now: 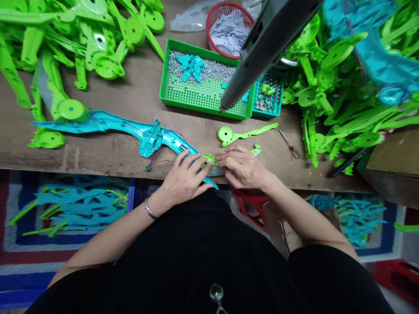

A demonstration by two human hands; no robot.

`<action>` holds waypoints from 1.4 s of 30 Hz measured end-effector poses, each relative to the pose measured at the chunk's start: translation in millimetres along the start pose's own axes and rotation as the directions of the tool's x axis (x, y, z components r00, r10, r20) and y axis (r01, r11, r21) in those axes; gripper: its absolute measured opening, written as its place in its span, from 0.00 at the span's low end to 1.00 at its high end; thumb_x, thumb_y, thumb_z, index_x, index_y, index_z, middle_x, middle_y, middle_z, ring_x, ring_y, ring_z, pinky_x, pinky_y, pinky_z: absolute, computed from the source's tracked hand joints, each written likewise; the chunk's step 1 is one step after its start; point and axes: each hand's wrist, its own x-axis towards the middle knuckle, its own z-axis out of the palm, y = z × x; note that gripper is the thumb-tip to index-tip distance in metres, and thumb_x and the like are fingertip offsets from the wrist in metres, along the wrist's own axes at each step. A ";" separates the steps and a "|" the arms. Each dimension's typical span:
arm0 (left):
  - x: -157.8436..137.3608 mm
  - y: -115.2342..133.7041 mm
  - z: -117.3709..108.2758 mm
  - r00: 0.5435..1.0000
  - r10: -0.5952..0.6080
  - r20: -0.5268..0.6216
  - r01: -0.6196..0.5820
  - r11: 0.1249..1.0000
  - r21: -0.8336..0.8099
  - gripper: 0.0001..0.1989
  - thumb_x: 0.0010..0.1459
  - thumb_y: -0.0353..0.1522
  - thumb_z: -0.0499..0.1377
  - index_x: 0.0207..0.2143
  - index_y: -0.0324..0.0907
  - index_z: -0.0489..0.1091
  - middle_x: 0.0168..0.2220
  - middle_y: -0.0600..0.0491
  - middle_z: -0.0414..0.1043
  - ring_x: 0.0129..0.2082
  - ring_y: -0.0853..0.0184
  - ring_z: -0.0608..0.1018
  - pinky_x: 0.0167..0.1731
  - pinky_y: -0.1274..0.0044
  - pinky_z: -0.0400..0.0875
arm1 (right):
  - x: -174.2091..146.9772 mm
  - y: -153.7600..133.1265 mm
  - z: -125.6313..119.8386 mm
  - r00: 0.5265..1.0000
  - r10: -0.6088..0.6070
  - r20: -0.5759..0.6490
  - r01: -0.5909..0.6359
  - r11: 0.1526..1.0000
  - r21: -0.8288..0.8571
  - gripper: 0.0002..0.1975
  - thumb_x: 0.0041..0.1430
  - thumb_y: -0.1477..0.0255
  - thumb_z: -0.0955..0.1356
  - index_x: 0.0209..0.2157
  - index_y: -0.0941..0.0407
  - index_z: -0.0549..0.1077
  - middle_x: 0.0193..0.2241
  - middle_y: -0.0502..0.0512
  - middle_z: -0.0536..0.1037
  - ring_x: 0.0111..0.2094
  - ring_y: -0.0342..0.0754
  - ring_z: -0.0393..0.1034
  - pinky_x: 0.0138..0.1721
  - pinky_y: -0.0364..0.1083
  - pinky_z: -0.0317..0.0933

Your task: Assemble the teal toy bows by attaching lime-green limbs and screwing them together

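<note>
A long blue plastic toy shell (121, 124), hollow side up with thin wires in it, lies near the table's front edge. My left hand (185, 179) rests on its right end, fingers bent over it and holding it. Beside those fingertips sits the round end of a green plastic arm (207, 159), on the shell's end. My right hand (244, 168) is closed, thumb and fingers pinched at this arm; its far tip shows beyond the knuckles. What lies inside the pinch is mostly hidden. A second green arm (247, 133) lies just behind my right hand.
Behind the hands stands a green tray (206, 111) with screws and small blue pieces, beside a smaller screw box (278, 111). A dark power tool (248, 56) hangs over them. A screwdriver (290, 144) lies right. Green parts (108, 65) are heaped on both sides.
</note>
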 end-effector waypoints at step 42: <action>6.8 1.8 -8.2 0.997 0.083 -0.003 -0.081 0.985 0.153 0.26 0.64 0.45 0.59 0.55 0.34 0.72 0.54 0.38 0.74 0.54 0.49 0.73 0.58 0.55 0.66 | 3.8 -4.0 3.1 1.000 -0.023 -0.006 0.022 0.983 -0.182 0.06 0.58 0.77 0.62 0.38 0.54 0.66 0.34 0.55 0.80 0.35 0.49 0.73 0.50 0.51 0.63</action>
